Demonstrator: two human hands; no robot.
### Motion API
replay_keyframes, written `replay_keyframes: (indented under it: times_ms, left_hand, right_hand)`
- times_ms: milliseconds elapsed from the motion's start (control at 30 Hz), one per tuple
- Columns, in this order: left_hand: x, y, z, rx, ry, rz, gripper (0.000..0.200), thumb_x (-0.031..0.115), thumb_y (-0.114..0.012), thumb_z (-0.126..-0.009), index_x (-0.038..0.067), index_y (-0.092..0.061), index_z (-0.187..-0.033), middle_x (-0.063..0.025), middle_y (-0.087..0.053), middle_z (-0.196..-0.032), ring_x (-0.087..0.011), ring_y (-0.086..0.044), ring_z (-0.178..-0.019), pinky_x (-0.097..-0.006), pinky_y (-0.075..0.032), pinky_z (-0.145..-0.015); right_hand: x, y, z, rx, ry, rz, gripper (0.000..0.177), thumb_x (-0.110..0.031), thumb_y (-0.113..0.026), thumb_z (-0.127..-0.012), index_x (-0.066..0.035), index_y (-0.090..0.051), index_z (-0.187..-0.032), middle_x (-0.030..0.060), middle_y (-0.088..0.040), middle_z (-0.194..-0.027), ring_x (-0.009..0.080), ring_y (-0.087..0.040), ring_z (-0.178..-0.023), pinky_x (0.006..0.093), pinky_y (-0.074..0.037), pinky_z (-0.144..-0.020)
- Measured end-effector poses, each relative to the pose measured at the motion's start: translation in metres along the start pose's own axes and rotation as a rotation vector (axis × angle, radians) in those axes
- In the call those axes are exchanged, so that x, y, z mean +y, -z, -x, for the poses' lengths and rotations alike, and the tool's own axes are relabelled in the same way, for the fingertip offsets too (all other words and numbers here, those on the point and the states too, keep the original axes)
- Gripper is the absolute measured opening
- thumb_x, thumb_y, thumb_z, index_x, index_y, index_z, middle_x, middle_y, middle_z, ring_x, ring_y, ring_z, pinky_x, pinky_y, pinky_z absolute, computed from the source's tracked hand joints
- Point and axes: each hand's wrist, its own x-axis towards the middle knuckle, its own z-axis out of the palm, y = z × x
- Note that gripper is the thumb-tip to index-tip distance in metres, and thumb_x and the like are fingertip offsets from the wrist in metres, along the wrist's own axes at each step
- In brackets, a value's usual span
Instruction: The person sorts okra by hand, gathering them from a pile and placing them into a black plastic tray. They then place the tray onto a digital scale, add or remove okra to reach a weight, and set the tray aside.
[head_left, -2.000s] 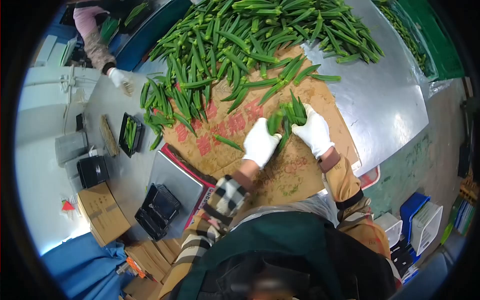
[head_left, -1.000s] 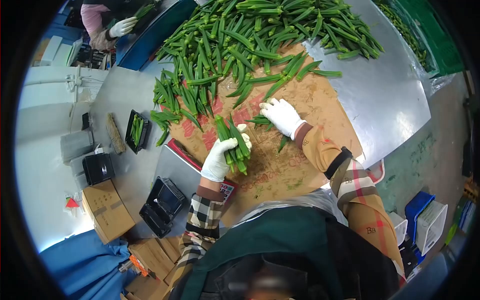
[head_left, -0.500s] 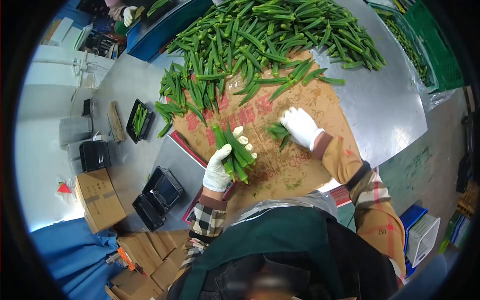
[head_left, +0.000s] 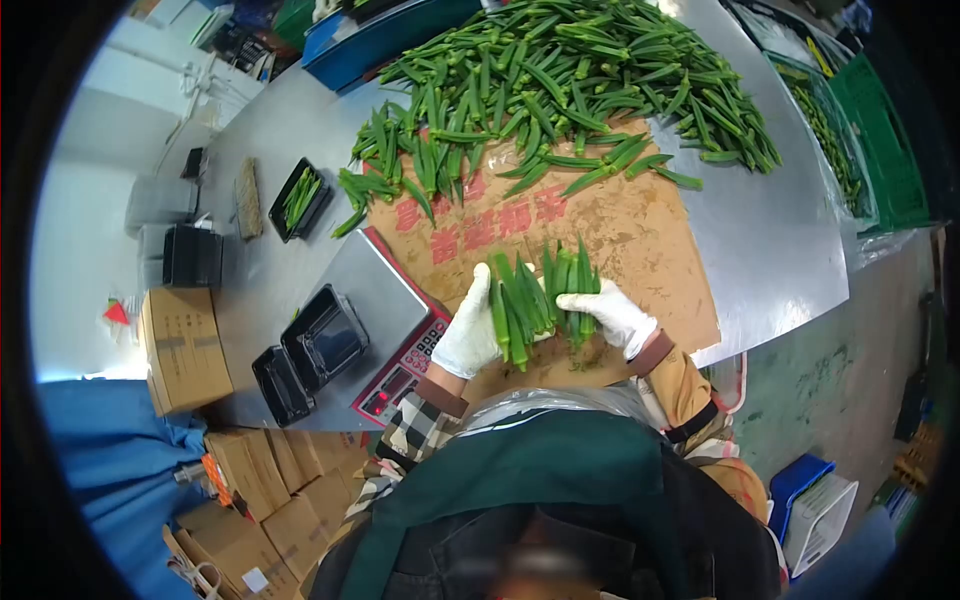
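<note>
1. Steel surface (head_left: 770, 230) runs the width of the view. There is greenish concrete floor (head_left: 850, 370) past its right edge and green crates (head_left: 890, 150) at the far right.
2. Okra heap (head_left: 580, 70) is spread over the far half of the surface and spills onto the near cardboard.
3. Brown cardboard sheet (head_left: 640, 230) with red characters lies flat in front of me.
4. Weighing scale (head_left: 385, 290) sits just left of the sheet, with its red keypad toward me.
5. Cardboard boxes (head_left: 185, 345) are stacked at the left end.
6. Two empty black trays (head_left: 320, 340) sit beside the scale. One filled tray (head_left: 300, 198) is farther back.
7. Left grip (head_left: 470, 335), gloved white, is clamped around an okra bundle (head_left: 515, 305), tips pointing away, over the sheet's near edge.
8. Right grip (head_left: 615, 318), also gloved, is closed on a smaller okra bunch (head_left: 570, 280) that touches the bundle.
</note>
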Motion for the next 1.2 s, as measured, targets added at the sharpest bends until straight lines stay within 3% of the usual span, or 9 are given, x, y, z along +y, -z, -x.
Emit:
replay_keyframes:
  times_ms: [267,433,700,767,833,967,1033,1100,1200]
  left_hand:
    - [0.005,-0.003,0.035,-0.076,-0.086,0.044,0.077,0.066,-0.039,-0.099,0.008,-0.038,-0.151,-0.0109,-0.05,-0.147,-0.026,-0.05,-0.132,-0.045,-0.038,-0.113]
    - [0.033,0.001,0.075,0.199,-0.409,-0.558,0.053,0.027,-0.052,-0.106,0.006,-0.035,-0.151,-0.0075,-0.051,-0.143,-0.0183,-0.049,-0.13,-0.0338,-0.04,-0.11]
    - [0.161,0.031,0.214,0.423,-0.463,-1.328,0.057,0.023,-0.055,-0.102,0.002,-0.035,-0.152,-0.01,-0.05,-0.145,-0.0172,-0.047,-0.129,-0.0319,-0.036,-0.111]
    - [0.183,0.05,0.236,0.429,-0.451,-1.332,0.06,0.034,-0.055,-0.102,0.002,-0.038,-0.151,-0.0152,-0.055,-0.142,-0.0202,-0.051,-0.128,-0.0333,-0.038,-0.11]
    - [0.195,0.061,0.249,0.628,-0.297,-1.353,0.059,0.032,-0.052,-0.104,0.003,-0.036,-0.152,-0.0124,-0.052,-0.146,-0.0197,-0.047,-0.132,-0.0321,-0.035,-0.112]
    - [0.194,0.134,0.266,0.614,-0.457,-1.372,0.055,0.039,-0.047,-0.105,0.009,-0.041,-0.152,-0.0092,-0.052,-0.148,-0.0227,-0.047,-0.136,-0.0336,-0.033,-0.113]
    - [0.183,0.121,0.278,0.632,-0.568,-1.001,0.052,0.038,-0.047,-0.106,0.01,-0.044,-0.15,-0.008,-0.052,-0.148,-0.0214,-0.047,-0.137,-0.0337,-0.032,-0.113]
    - [0.179,0.145,0.298,0.72,-0.714,-1.045,0.053,0.043,-0.047,-0.105,0.014,-0.048,-0.148,-0.0065,-0.056,-0.144,-0.0188,-0.048,-0.136,-0.0415,-0.031,-0.113]
    - [0.168,0.157,0.33,1.042,-0.891,-1.046,0.042,0.025,-0.05,-0.106,0.0,-0.054,-0.139,-0.0081,-0.067,-0.126,-0.0161,-0.059,-0.119,-0.0275,-0.041,-0.105]
  right_hand:
    - [0.024,-0.061,0.0,-0.099,-0.015,-0.313,0.04,-0.014,-0.061,-0.101,-0.009,-0.051,-0.139,0.006,-0.061,-0.131,0.02,-0.06,-0.117,0.0407,-0.05,-0.103]
    - [0.043,-0.147,-0.026,-0.08,-0.022,-0.369,0.038,-0.016,-0.056,-0.103,-0.011,-0.045,-0.14,0.0065,-0.056,-0.134,0.0217,-0.057,-0.122,0.0434,-0.05,-0.103]
    - [0.079,-0.31,-0.106,-0.376,-0.015,-0.162,0.034,-0.029,-0.052,-0.105,-0.01,-0.049,-0.133,0.007,-0.062,-0.121,0.0181,-0.064,-0.101,0.0365,-0.055,-0.082]
    - [0.084,-0.333,-0.127,-0.552,-0.207,-0.12,0.067,-0.042,-0.057,-0.101,-0.007,-0.028,-0.151,0.0114,-0.046,-0.146,0.025,-0.043,-0.133,0.0458,-0.037,-0.11]
    - [0.072,-0.361,-0.122,-0.273,-0.285,-0.056,0.044,-0.039,-0.053,-0.104,-0.01,-0.044,-0.137,0.0065,-0.046,-0.143,0.0214,-0.04,-0.135,0.0489,-0.034,-0.114]
    - [0.074,-0.327,-0.118,-0.398,-0.401,-0.225,0.069,-0.035,-0.052,-0.104,0.0,-0.02,-0.154,0.0309,-0.005,-0.162,0.0393,-0.012,-0.151,0.0548,-0.024,-0.12]
    - [0.059,-0.293,-0.097,-0.395,-0.294,-0.123,0.061,-0.029,-0.051,-0.105,0.007,-0.027,-0.148,0.0298,-0.027,-0.156,0.0388,-0.034,-0.144,0.0502,-0.038,-0.115]
    - [0.057,-0.237,-0.088,-0.359,-0.189,-0.126,0.051,-0.025,-0.052,-0.104,0.008,-0.039,-0.141,0.0239,-0.048,-0.144,0.0355,-0.05,-0.133,0.0475,-0.043,-0.112]
    - [0.084,-0.133,-0.08,-0.019,-0.181,-0.174,0.043,-0.023,-0.053,-0.104,0.006,-0.049,-0.135,0.0227,-0.055,-0.139,0.0341,-0.057,-0.126,0.0441,-0.051,-0.102]
